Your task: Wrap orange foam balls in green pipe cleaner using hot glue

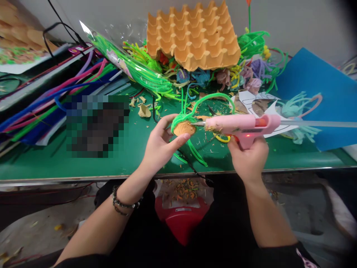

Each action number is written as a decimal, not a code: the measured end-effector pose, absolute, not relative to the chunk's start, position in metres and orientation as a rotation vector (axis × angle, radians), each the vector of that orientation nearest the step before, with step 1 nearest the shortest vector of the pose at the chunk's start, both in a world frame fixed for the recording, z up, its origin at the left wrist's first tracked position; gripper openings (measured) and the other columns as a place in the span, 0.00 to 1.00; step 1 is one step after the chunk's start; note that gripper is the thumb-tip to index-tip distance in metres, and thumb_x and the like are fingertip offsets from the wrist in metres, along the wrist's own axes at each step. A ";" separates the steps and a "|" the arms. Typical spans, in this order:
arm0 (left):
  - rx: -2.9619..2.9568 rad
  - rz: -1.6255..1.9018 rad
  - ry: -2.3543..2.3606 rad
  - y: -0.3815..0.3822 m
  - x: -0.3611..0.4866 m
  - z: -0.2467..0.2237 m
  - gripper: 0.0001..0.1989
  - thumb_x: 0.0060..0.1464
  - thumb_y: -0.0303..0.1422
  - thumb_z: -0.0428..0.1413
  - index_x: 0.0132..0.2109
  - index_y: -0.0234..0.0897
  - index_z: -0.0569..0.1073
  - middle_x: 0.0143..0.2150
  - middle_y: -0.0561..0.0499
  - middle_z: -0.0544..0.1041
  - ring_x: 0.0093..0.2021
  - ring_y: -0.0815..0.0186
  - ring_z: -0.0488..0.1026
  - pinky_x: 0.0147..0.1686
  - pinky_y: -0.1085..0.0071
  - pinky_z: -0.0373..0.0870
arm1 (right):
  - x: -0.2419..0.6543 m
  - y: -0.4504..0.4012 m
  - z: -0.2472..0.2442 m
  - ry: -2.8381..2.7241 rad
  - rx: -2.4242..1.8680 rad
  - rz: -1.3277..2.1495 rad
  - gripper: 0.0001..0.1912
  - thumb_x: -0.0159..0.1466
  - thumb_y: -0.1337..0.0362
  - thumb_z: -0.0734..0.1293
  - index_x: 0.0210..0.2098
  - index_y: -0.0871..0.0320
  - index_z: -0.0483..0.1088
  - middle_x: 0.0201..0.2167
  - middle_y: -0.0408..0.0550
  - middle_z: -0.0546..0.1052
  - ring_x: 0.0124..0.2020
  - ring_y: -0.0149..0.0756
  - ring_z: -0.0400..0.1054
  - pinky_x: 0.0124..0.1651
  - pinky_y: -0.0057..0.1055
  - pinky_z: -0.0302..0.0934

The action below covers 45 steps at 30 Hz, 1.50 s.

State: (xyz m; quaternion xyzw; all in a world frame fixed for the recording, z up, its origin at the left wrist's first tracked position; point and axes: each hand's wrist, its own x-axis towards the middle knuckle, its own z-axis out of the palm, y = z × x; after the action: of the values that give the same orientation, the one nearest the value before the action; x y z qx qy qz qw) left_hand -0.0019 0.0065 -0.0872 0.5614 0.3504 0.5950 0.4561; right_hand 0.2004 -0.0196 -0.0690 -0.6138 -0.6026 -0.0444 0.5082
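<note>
My left hand (163, 143) pinches a round tan piece (184, 128) with green pipe cleaners (209, 96) wrapped around its upper edge and trailing above and below it. A pink glue gun (231, 123) is gripped in my right hand (249, 158), with a finger by its trigger and a small red light lit on the handle. Its metal nozzle points left and reaches the edge of the tan piece. Whether glue is coming out cannot be seen. A long clear glue stick (320, 123) sticks out of the gun's back.
A cardboard egg tray (195, 37) rests on colourful pipe-cleaner pieces at the back. Bundled pipe cleaners (134, 70) lie left of it. A blue sheet (320, 85) is at the right. Scraps and a dark cable lie on the green table (139, 158). A red container (181, 219) sits below.
</note>
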 end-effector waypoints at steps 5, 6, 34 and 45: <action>1.388 1.513 0.844 0.008 -0.003 -0.089 0.19 0.45 0.37 0.65 0.45 0.39 0.72 0.41 0.51 0.77 0.40 0.67 0.76 0.39 0.71 0.76 | 0.202 -0.018 -0.069 -1.460 -1.473 -0.099 0.08 0.47 0.64 0.64 0.21 0.53 0.57 0.14 0.39 0.64 0.15 0.31 0.56 0.18 0.31 0.53; 1.397 1.520 0.842 0.009 -0.003 -0.089 0.19 0.46 0.37 0.64 0.45 0.39 0.72 0.41 0.51 0.77 0.40 0.66 0.76 0.39 0.71 0.76 | 0.202 -0.018 -0.069 -1.461 -1.477 -0.092 0.07 0.47 0.64 0.64 0.21 0.53 0.57 0.15 0.39 0.64 0.16 0.31 0.57 0.18 0.31 0.54; 1.293 1.515 0.915 0.008 -0.004 -0.083 0.20 0.42 0.47 0.64 0.39 0.40 0.73 0.35 0.52 0.77 0.37 0.67 0.74 0.36 0.71 0.72 | 0.202 -0.018 -0.073 -1.471 -1.548 -0.046 0.10 0.48 0.62 0.64 0.23 0.52 0.56 0.16 0.38 0.63 0.17 0.31 0.57 0.21 0.33 0.57; 1.071 1.470 0.873 0.007 -0.004 -0.083 0.22 0.40 0.47 0.65 0.40 0.39 0.73 0.37 0.53 0.77 0.38 0.71 0.74 0.37 0.77 0.71 | 0.206 -0.017 -0.078 -1.553 -1.528 -0.097 0.06 0.50 0.63 0.62 0.27 0.54 0.59 0.21 0.42 0.66 0.22 0.35 0.62 0.25 0.35 0.58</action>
State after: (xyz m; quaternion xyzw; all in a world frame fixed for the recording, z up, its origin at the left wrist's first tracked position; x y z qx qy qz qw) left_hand -0.0041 0.0073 -0.0832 0.4492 0.3661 0.6167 0.5328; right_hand 0.2061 -0.0171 -0.0777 -0.6212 -0.6317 -0.0395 0.4621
